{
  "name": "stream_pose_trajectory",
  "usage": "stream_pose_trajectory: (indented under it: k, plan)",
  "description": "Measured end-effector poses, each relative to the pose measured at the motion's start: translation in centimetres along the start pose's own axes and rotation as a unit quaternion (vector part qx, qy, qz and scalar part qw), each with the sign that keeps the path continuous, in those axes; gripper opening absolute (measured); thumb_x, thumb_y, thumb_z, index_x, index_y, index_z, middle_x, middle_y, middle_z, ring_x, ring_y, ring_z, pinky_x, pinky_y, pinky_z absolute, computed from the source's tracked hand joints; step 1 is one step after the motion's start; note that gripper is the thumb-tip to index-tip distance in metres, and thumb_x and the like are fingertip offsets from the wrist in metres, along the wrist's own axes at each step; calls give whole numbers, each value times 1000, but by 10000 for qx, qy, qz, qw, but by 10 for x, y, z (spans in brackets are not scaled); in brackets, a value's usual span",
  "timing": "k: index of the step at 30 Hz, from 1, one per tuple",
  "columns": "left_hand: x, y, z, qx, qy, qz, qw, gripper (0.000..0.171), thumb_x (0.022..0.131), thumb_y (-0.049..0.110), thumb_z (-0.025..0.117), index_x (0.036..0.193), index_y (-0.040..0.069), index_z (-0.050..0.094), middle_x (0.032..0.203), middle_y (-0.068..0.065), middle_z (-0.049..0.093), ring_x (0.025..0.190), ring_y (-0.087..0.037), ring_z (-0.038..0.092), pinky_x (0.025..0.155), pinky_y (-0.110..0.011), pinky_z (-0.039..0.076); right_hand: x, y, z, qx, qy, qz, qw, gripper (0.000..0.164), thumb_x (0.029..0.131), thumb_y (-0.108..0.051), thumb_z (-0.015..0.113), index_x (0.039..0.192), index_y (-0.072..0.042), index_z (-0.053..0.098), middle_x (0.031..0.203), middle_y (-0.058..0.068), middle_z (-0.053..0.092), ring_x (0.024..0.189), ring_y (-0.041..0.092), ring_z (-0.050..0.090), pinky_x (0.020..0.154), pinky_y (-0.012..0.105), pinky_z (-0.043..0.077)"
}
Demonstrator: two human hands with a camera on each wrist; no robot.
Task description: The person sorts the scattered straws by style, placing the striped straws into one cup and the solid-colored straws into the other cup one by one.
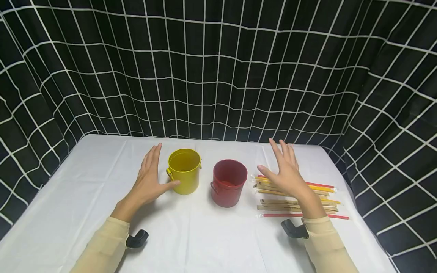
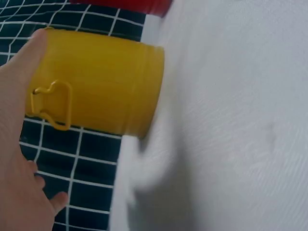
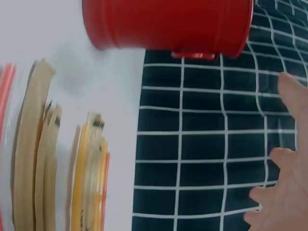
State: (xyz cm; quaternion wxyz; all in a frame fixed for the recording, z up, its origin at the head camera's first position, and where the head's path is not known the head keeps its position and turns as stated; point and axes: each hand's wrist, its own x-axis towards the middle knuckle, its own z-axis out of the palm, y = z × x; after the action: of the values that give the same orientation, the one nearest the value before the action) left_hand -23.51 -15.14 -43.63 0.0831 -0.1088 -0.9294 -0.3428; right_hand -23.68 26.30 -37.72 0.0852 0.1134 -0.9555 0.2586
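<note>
A yellow metal pail [image 1: 186, 182] stands upright left of centre in the head view. Beside it my left hand [image 1: 148, 182] is held with fingers straight and thumb spread, the thumb overlapping the pail's side. In the left wrist view the yellow pail [image 2: 101, 82] shows its small side handle. A red pail [image 1: 227, 193] stands upright to its right. My right hand [image 1: 285, 170], fingers spread and holding nothing, hovers over a row of wrapped straws [image 1: 293, 202], some in brown paper, others red and yellow in clear wrap. The right wrist view shows the straws [image 3: 36, 144] below the red pail [image 3: 168, 24].
A white cloth [image 1: 205, 242] covers the table. Black curtains with a white grid [image 1: 211, 68] enclose its back and sides. A black wrist mount [image 1: 137, 239] sits at the left sleeve, another black mount [image 1: 294, 229] at the right.
</note>
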Motion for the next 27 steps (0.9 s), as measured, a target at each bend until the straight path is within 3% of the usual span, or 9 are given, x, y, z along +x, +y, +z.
stream_pose_trajectory:
  k: [5, 8, 14, 18, 22, 27]
  plan:
    - [4, -3, 9, -686, -310, -150, 9971, 133, 74, 48, 88, 161, 38, -13, 172, -13, 3, 157, -44, 7, 120, -75, 18, 5, 20, -1, 116, -82, 22, 9999, 82, 95, -39, 64, 162, -20, 21, 167, 26, 15, 154, 48, 8, 118, 78, 15]
    - [8, -5, 15, -1133, -554, -207, 9918, 136, 74, 41, 89, 160, 37, -16, 171, -18, 8, 154, -48, 18, 118, -75, 23, 5, 32, 0, 179, -205, 181, 9995, 76, 97, -38, 62, 160, -15, 27, 165, 27, 21, 152, 51, 15, 118, 76, 17]
    - [12, -15, 27, -2212, -1014, -298, 9695, 135, 78, 27, 88, 160, 28, -19, 165, -24, 25, 143, -48, 40, 118, -69, 31, 6, 52, 1, 181, -415, 411, 9981, 69, 100, -40, 60, 157, -10, 34, 161, 28, 30, 150, 51, 23, 120, 72, 21]
    - [11, -21, 34, -2544, -1248, -463, 9579, 135, 79, 27, 87, 160, 27, -21, 162, -22, 34, 148, -43, 36, 122, -69, 23, 6, 63, 0, 293, -546, 520, 9967, 66, 101, -40, 58, 155, -8, 37, 160, 28, 33, 149, 50, 26, 121, 69, 23]
    - [11, -24, 37, -2605, -1311, -499, 9552, 134, 79, 29, 87, 161, 25, -19, 162, -23, 34, 155, -42, 22, 124, -67, 16, 7, 75, -2, 440, -601, 631, 9952, 61, 102, -38, 57, 153, -8, 42, 155, 29, 42, 144, 52, 36, 117, 70, 31]
    - [10, -24, 41, -2711, -1288, -341, 9533, 130, 80, 25, 87, 162, 19, -14, 162, -22, 35, 153, -42, 27, 127, -64, 11, 7, 88, 0, 516, -672, 700, 9939, 54, 103, -31, 58, 148, -4, 48, 146, 30, 51, 135, 53, 46, 111, 69, 39]
